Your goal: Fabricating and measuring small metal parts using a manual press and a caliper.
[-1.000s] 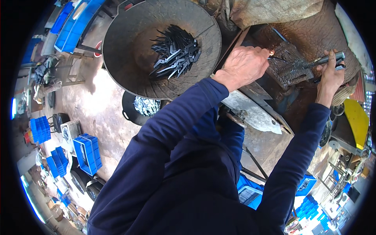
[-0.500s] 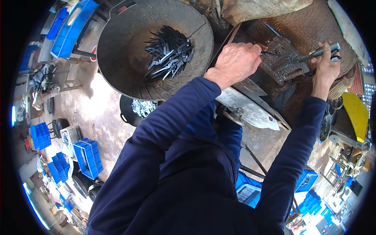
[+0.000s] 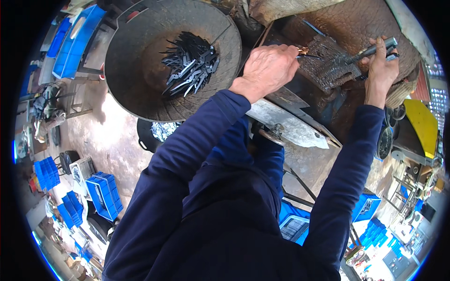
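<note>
I have the left hand at the upper centre of the frame, its fingers together and clamped on a thin dark piece, which sticks out to the right over the left part of a grimy block. An orange glow shows just beside those fingertips. At the upper right I have the right hand wrapped around a grey handle, from which a bar slants down and left to the block; I cannot tell how the two are joined. A blue strip lies just above the block. In the upper left I see a wide bowl holding a heap of black parts, and partly under it, left of centre, a black pan with silvery parts. A pale board slants below the left hand.
</note>
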Tool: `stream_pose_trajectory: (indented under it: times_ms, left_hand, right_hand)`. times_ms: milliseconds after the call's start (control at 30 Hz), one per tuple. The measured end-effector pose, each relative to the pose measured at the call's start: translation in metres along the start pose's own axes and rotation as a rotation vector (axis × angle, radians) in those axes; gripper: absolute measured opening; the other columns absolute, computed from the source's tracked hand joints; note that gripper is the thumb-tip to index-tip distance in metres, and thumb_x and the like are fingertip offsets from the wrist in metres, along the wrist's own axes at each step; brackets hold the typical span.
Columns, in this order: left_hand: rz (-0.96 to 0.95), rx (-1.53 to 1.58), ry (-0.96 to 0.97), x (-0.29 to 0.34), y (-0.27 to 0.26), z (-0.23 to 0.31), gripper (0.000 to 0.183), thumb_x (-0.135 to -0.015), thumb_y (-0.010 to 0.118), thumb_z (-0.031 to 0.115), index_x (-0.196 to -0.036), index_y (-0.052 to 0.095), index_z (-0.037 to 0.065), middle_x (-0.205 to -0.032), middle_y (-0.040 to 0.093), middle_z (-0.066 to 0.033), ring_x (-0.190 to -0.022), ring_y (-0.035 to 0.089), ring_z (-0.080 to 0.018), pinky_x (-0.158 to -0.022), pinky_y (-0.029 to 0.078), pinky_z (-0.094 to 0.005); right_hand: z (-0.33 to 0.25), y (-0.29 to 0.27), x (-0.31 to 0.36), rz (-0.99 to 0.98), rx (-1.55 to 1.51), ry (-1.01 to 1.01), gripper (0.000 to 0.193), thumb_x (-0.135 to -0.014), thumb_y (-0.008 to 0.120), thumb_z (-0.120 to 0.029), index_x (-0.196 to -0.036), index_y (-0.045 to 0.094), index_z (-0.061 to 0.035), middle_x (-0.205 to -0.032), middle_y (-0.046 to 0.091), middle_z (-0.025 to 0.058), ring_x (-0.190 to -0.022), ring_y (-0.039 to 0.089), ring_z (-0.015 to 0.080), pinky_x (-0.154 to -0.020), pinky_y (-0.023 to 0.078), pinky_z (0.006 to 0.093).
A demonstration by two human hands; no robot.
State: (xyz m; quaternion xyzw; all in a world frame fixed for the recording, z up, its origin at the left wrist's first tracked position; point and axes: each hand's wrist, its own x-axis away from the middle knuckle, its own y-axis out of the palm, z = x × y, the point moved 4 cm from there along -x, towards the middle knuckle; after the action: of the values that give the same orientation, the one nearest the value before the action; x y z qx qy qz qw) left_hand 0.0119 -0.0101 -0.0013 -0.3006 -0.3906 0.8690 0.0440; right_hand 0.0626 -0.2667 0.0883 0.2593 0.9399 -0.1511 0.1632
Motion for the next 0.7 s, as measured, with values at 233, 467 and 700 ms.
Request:
stream_pose_trajectory:
  times_ms: [233,467,700]
  left_hand:
    - [0.034,-0.057,0.002,0.001,-0.001,-0.002,0.012,-0.088,0.063,0.017,-0.088,0.062,0.005,-0.082,0.070,-0.0139,-0.078,0.070,-0.0330,-0.070,0.056,-0.0449]
    - [0.038,-0.035,0.018,-0.002,0.003,0.000,0.011,-0.089,0.062,0.016,-0.090,0.062,0.005,-0.084,0.070,-0.0129,-0.079,0.070,-0.0333,-0.071,0.055,-0.0457]
    - [0.015,-0.042,0.013,-0.001,0.002,0.001,0.012,-0.090,0.062,0.017,-0.094,0.063,0.006,-0.086,0.070,-0.0123,-0.082,0.070,-0.0329,-0.072,0.055,-0.0455]
  right_hand:
    - [0.006,0.005,-0.001,-0.009,-0.051,-0.008,0.031,-0.100,0.066,-0.018,-0.122,0.056,-0.0005,-0.100,0.075,0.0126,-0.050,0.052,0.0077,-0.045,0.048,0.0239]
    - [0.007,-0.001,-0.006,-0.020,-0.065,-0.054,0.031,-0.099,0.067,-0.017,-0.122,0.056,0.0004,-0.095,0.075,0.0125,-0.050,0.057,0.0101,-0.044,0.048,0.0236]
    - [0.002,0.001,-0.003,-0.013,-0.025,-0.095,0.028,-0.099,0.065,-0.018,-0.121,0.057,-0.0008,-0.094,0.075,0.0112,-0.051,0.060,0.0120,-0.044,0.049,0.0245]
